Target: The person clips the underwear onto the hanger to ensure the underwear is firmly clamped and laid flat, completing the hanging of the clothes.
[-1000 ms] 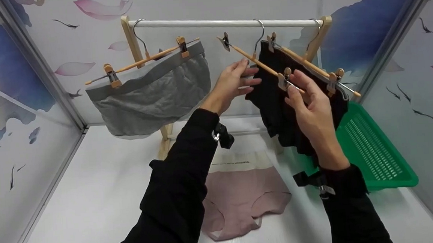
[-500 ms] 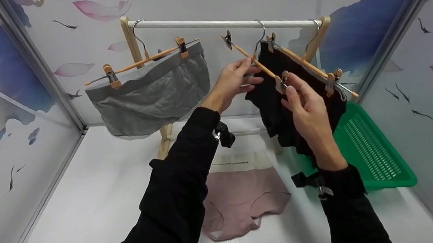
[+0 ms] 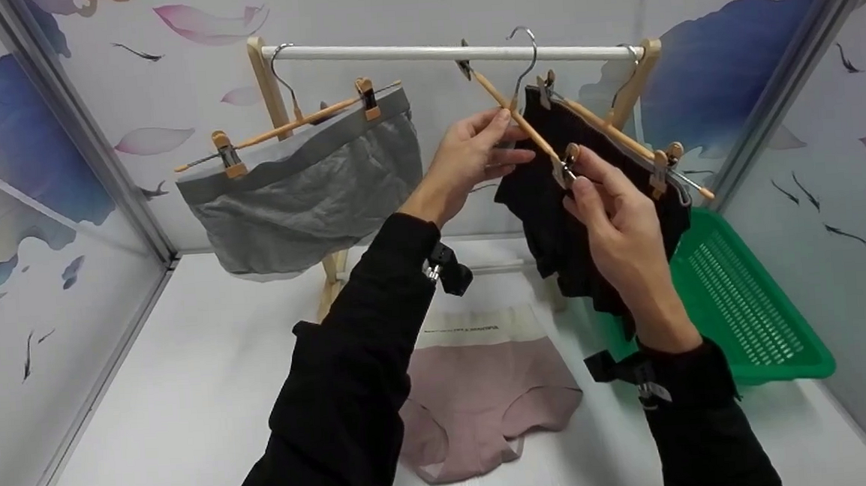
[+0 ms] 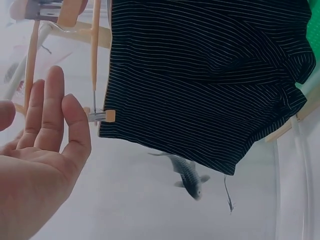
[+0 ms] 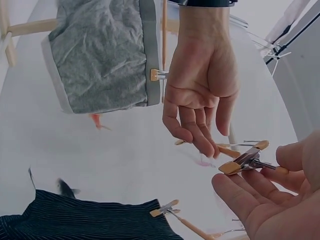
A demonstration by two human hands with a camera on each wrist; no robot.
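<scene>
My right hand point(image 3: 623, 220) pinches the near clip point(image 3: 569, 161) of a wooden clip hanger point(image 3: 533, 133). In the right wrist view, the thumb meets the hanger's end while the fingers lie under the clip point(image 5: 245, 159). Relaxed and spread, the fingers of my left hand point(image 3: 458, 162) are beside the hanger's middle. The thumb appears to touch its bar in the head view. Both wrist views show a gap between that thumb and the fingers. The hanger holds no garment, and its hook point(image 3: 531, 45) rises above the rail. Pink underpants point(image 3: 487, 382) with a cream waistband lie flat on the table.
Grey underpants point(image 3: 310, 198) hang from a clip hanger on the rail point(image 3: 421, 51), at left. Black striped underpants point(image 4: 200, 75) hang at right, close behind the bare hanger. A green basket point(image 3: 819, 347) stands at the right, partly hidden. Patterned panels enclose the table point(image 3: 157, 402).
The bare hanger has risen slightly, its hook now higher against the rail. My left thumb has moved right to the bar. The right hand has shifted slightly left with the clip.
</scene>
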